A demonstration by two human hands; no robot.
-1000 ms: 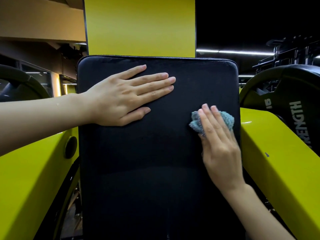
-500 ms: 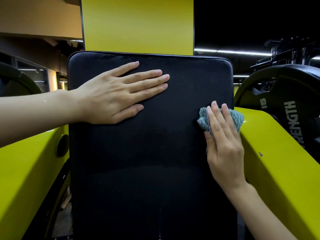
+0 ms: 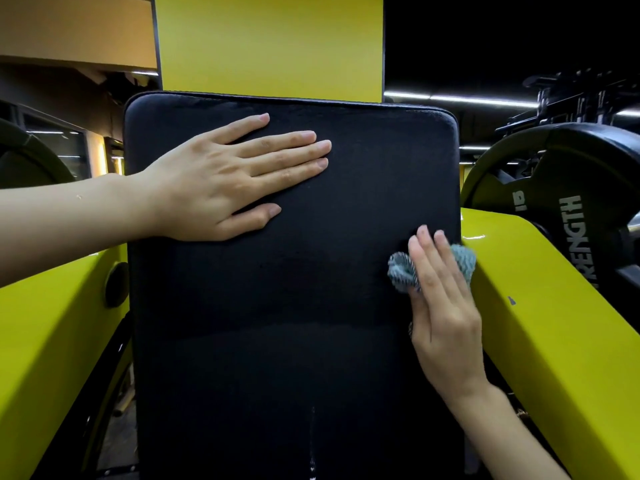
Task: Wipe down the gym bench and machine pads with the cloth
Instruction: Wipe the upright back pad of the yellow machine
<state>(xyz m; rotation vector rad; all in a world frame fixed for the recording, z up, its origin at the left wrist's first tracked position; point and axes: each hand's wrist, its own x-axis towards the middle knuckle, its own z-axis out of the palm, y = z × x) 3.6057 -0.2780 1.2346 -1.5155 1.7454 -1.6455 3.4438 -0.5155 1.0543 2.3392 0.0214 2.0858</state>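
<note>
Head view looks straight onto a dark upholstered machine pad [image 3: 277, 323] set between two yellow frame arms [image 3: 554, 334], with a black weight plate [image 3: 571, 202] off to the right. The left hand [image 3: 221, 181] lies flat on the pad's upper left part, fingers straight and spread, holding nothing. It seems to be bracing the pad. The right hand [image 3: 445, 306] has its fingers laid straight over a bunched blue-grey cloth [image 3: 401, 271] and presses it against the pad at the right edge, about mid-height. Whether the thumb tucks under the cloth I cannot tell.

The wipe looks to be under way rather than near its end. The pad's surface shows no clear line between cleaned and uncleaned parts, so the share covered cannot be read. A pale vertical mark [image 3: 312, 445] low at the centre suggests the bottom part is not yet done. The patch under the left hand is also left, and so are the bench and any other pads, none of them in view.
</note>
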